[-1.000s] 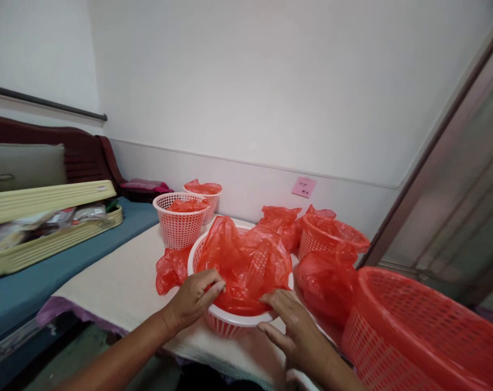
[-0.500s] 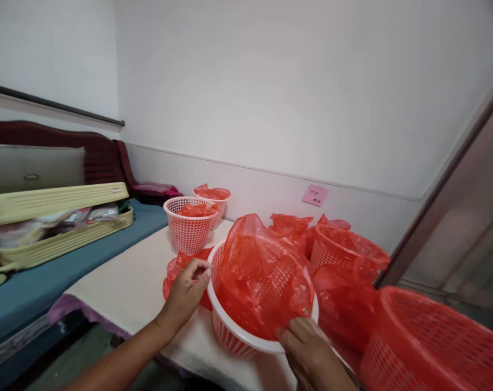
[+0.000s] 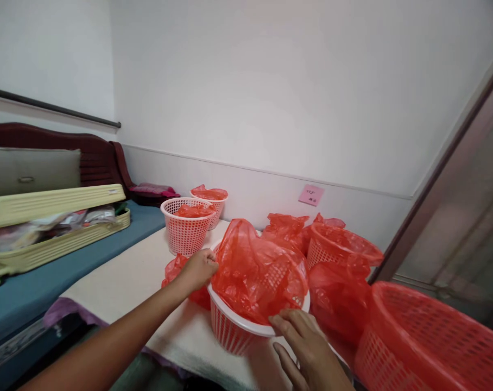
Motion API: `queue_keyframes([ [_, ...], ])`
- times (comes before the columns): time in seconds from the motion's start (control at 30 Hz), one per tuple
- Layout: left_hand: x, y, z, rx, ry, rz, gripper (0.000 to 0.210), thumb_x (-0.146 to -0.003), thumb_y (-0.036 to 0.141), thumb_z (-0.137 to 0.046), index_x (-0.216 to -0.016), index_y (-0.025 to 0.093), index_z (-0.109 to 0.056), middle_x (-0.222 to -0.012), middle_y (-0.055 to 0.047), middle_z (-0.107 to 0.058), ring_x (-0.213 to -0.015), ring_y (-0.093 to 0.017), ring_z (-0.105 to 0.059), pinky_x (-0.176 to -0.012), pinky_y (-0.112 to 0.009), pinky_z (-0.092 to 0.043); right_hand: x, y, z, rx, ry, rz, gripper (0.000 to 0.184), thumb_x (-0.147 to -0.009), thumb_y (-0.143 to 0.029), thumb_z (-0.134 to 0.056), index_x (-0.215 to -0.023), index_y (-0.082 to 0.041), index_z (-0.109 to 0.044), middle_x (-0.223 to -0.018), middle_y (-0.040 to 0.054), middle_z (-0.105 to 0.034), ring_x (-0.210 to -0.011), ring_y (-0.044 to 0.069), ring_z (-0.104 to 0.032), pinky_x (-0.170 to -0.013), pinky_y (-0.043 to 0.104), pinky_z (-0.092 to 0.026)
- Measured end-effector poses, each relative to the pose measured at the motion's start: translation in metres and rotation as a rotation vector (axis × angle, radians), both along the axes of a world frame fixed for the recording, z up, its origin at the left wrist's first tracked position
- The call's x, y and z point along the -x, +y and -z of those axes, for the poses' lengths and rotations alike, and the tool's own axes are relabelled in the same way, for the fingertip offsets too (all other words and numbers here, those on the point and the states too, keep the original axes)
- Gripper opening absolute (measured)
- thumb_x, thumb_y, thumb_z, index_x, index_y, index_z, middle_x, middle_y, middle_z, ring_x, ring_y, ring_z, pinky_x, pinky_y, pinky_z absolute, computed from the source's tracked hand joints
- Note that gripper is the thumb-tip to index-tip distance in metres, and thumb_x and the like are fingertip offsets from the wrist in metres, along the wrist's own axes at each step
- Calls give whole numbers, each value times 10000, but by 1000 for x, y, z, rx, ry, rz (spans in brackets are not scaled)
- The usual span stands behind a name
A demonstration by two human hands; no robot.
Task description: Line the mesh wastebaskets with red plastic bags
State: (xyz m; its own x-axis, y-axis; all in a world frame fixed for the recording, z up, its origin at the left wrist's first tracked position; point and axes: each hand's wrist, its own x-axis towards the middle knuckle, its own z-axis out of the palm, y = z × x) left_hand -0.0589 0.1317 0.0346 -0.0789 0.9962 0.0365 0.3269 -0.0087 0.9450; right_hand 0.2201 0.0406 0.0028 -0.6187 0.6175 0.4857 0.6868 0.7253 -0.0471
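In front of me a white plastic basket point(image 3: 234, 342) stands on the table, with a thin red plastic bag point(image 3: 258, 266) bunched inside and rising above its rim. My left hand point(image 3: 201, 269) is at the basket's left rim, its fingers closed on the edge of the bag. At the near right rim is my right hand point(image 3: 307, 345), fingers apart and fingertips touching the rim next to the bag. Another crumpled red bag point(image 3: 175, 269) lies left of the basket, partly hidden behind my left hand.
Two white baskets, one nearer point(image 3: 188, 233) and one farther point(image 3: 217, 206), hold red bags at the back left. Red bags and red baskets point(image 3: 389, 326) crowd the right. A pink note point(image 3: 310, 194) is on the wall. An open yellow case point(image 3: 59, 233) lies on the bed.
My left hand has moved right and closed on the bag at the left rim. My right hand has loosened from the bag, its fingers now spread at the near rim.
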Motion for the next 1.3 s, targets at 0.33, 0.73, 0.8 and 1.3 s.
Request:
queue_keyframes([
  [0.33, 14, -19, 1, 185, -375, -22, 283, -903, 367, -498, -700, 171, -498, -537, 63, -507, -414, -59, -463, -407, -183, -375, -9, 10, 6, 12, 94, 59, 258, -919, -119, -476, -1145, -235, -519, -1058, 74, -574, -948, 206, -565, -811, 383, -510],
  [0.73, 11, -23, 2, 198, -538, -2, 104, -764, 249, -587, -765, 157, -540, -619, 2, -641, -509, -79, -615, -449, -143, -449, 47, 42, -30, 173, 119, 40, 399, -915, -204, -547, -1307, -212, -474, -1203, 106, -592, -1110, 246, -559, -955, 467, -468],
  [0.8, 13, -24, 5, 226, -571, -6, 106, -786, 243, -582, -760, 162, -520, -621, -8, -654, -521, -81, -630, -476, -149, -471, 54, 46, -26, 224, 117, 24, 265, -922, -184, -524, -1187, -184, -533, -1078, 87, -625, -1006, 228, -585, -888, 418, -482],
  [1.3, 11, -42, 16, 326, -690, -9, 208, -893, 249, -447, -719, 151, -507, -691, -61, -681, -560, -93, -650, -550, -198, -518, 38, 30, -5, -227, -86, -53, 153, -948, -131, -464, -838, -168, -563, -758, 21, -490, -695, 151, -390, -631, 318, -255],
])
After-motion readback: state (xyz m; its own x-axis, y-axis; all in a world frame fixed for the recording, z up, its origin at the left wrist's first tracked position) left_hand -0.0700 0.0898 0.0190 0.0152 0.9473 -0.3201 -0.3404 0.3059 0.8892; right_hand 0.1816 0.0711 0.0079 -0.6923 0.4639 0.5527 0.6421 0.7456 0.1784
